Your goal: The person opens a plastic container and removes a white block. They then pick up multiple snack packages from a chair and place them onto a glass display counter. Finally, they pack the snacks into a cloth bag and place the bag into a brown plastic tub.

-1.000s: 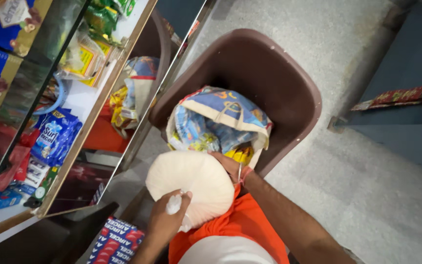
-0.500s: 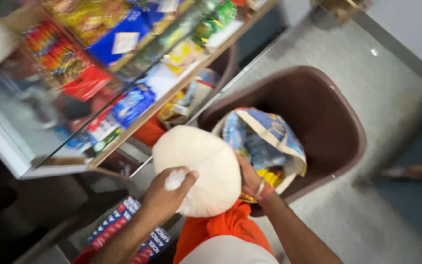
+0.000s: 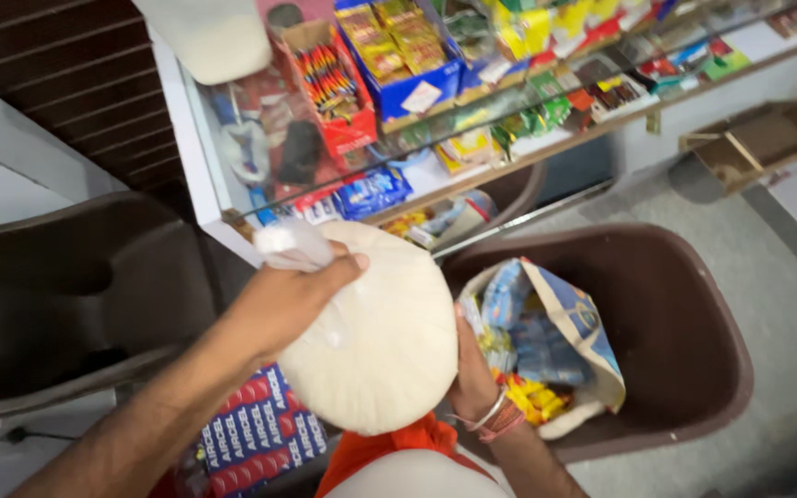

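Observation:
A bulging white sack (image 3: 375, 346) with a knotted top hangs in front of me. My left hand (image 3: 288, 295) grips its twisted neck from above. My right hand (image 3: 474, 373), with bangles at the wrist, presses flat against the sack's right side. Just right of the sack, an open blue and white woven bag (image 3: 546, 341) full of coloured packets sits in a brown plastic chair (image 3: 684, 332).
A glass display counter (image 3: 472, 101) with snack packets and boxes runs across the top. A second brown chair (image 3: 57, 286) stands at the left. A blue and red printed carton (image 3: 255, 433) lies below the sack. An open cardboard box (image 3: 758, 138) rests on the grey floor at right.
The sack is lifted higher and nearer to me. My view has swung left, bringing the counter across the top and the left chair into sight.

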